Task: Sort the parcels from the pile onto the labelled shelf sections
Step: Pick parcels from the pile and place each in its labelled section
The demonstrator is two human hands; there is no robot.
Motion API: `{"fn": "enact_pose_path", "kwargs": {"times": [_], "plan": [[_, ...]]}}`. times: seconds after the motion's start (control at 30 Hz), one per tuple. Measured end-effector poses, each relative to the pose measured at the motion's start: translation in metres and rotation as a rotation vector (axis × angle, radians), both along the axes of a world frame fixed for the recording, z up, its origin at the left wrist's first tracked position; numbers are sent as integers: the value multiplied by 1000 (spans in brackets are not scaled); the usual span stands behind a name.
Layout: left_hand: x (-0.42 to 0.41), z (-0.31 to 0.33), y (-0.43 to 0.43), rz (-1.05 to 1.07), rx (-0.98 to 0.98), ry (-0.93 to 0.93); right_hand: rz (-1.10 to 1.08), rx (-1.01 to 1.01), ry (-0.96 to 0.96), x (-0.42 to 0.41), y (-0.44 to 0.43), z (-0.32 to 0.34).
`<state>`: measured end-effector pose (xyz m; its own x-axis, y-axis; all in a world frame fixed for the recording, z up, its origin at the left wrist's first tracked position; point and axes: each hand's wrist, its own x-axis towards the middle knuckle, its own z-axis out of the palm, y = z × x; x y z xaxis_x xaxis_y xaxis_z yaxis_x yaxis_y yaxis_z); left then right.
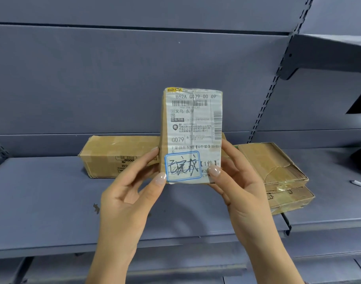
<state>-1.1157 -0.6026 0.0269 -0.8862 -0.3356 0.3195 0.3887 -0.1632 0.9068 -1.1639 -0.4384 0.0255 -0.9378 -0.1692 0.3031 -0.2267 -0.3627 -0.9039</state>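
A small cardboard parcel (193,128) stands upright in the air in front of the grey shelf (42,201), its white shipping label facing me with a blue stamp at the bottom. My left hand (130,199) pinches its lower left corner between thumb and fingers. My right hand (239,187) holds the lower right edge, thumb on the label. Behind it on the shelf lies a long brown box (118,156). To the right sit two flat, battered cardboard parcels (278,171), stacked.
A slotted upright post (272,87) divides this shelf bay from the one on the right, where a higher shelf bracket (319,56) juts out. A small white object (358,183) lies on the right shelf. A lower shelf shows beneath.
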Motion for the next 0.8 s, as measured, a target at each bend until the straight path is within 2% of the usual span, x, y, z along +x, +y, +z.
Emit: {"fn": "enact_pose_path", "kwargs": {"times": [0.27,0.57,0.8], "plan": [[0,1,3,14,21,21,33,-14,4,-1,-3,-3],[-9,-20,-1,64,4,-104,37,37,-140,-13,-10,-22],[-11,-32,-12,234,-170,-187,88,34,-218,-25,-22,-31]]}}
